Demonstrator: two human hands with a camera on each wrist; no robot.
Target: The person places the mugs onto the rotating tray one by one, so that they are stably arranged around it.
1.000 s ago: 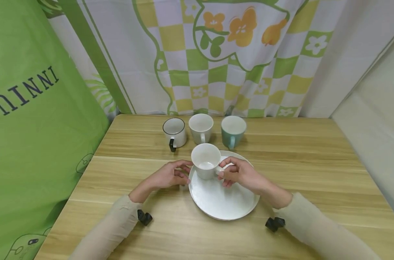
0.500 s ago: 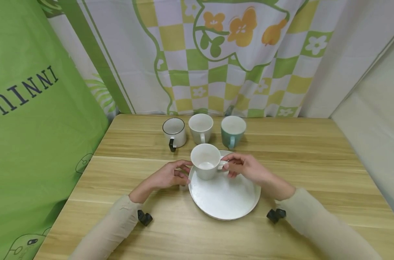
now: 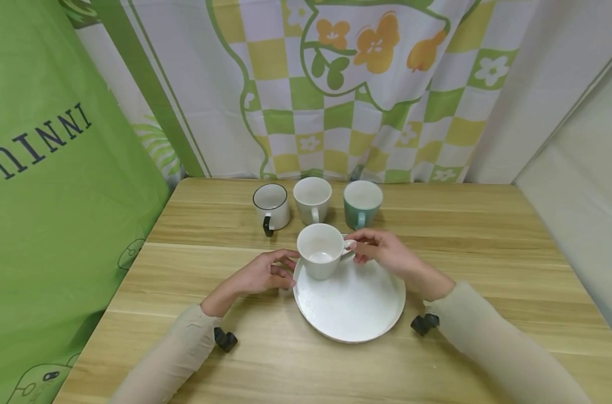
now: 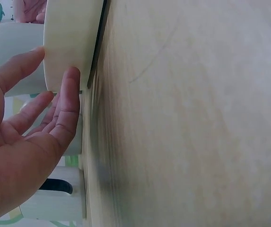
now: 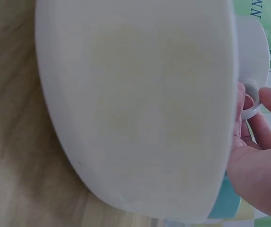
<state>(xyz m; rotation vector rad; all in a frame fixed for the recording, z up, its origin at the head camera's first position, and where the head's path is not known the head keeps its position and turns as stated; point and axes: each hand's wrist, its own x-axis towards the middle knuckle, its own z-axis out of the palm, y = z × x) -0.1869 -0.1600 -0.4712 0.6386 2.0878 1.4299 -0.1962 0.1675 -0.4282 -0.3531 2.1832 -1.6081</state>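
A white teacup (image 3: 320,249) stands upright on the round white plate (image 3: 359,314), near its far-left rim. My right hand (image 3: 384,255) pinches the cup's handle; in the right wrist view the thumb and fingers meet at the looped handle (image 5: 252,97), partly behind the plate's wall. At the left edge, my left hand (image 3: 265,272) touches the plate with fairly straight fingers (image 4: 69,94), the thumb by the rim and the other fingertips along the outer wall.
Behind the plate stand a white mug (image 3: 278,216) with a black rim and handle, a plain white cup (image 3: 306,210) and a teal cup (image 3: 354,216). They sit on a wooden table (image 3: 488,269). A patterned curtain (image 3: 306,95) hangs beyond its far edge.
The teacup's handle has swung from the near right toward the far right, with my right hand moving along with it. My left hand has stayed at the plate's edge.
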